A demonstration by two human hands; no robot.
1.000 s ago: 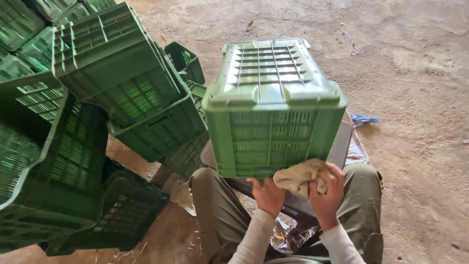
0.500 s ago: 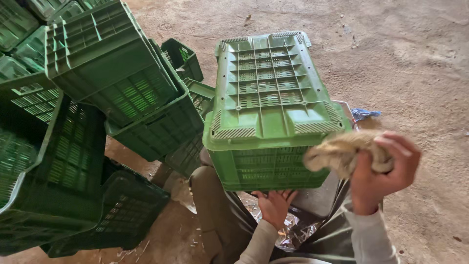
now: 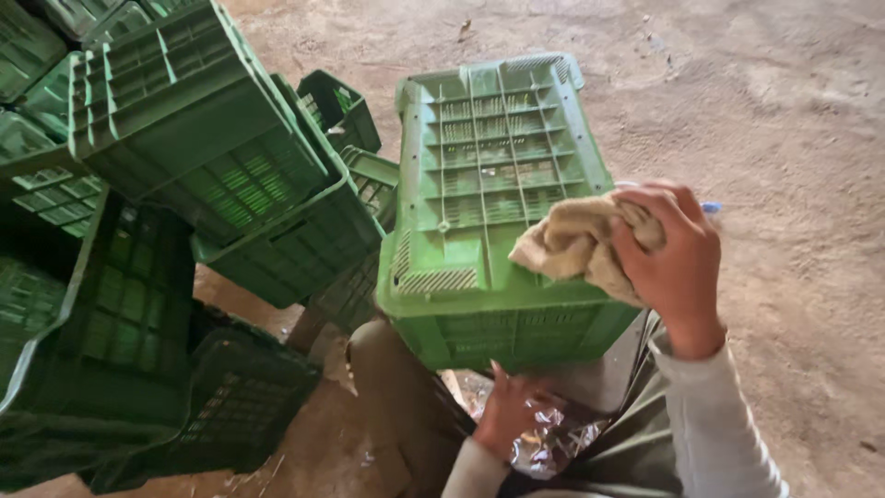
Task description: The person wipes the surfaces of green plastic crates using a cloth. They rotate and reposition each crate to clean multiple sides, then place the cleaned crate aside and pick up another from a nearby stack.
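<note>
1. The right hand (image 3: 671, 260) is closed in a fist around a crumpled beige cloth (image 3: 570, 242), pressing it onto the upturned bottom of the overturned green crate (image 3: 489, 175), at the crate's near right corner.
2. The left hand (image 3: 513, 415) sits below the crate's near edge, fingers curled under it; how firmly it grips cannot be told.
3. The crate rests tilted over the person's knees, its ribbed base facing up; crinkled shiny foil (image 3: 548, 441) lies just beneath its near edge.
4. Left of the crate stands a heap of more green crates (image 3: 194, 157), tipped at different angles and leaning on one another.
5. Beyond and to the right of the crate spreads a bare, dusty earthen floor (image 3: 774, 101).
6. Half a second ago the right hand held the cloth lifted off to the crate's right side; it has now come down onto the base. The left hand has stayed under the near edge.
</note>
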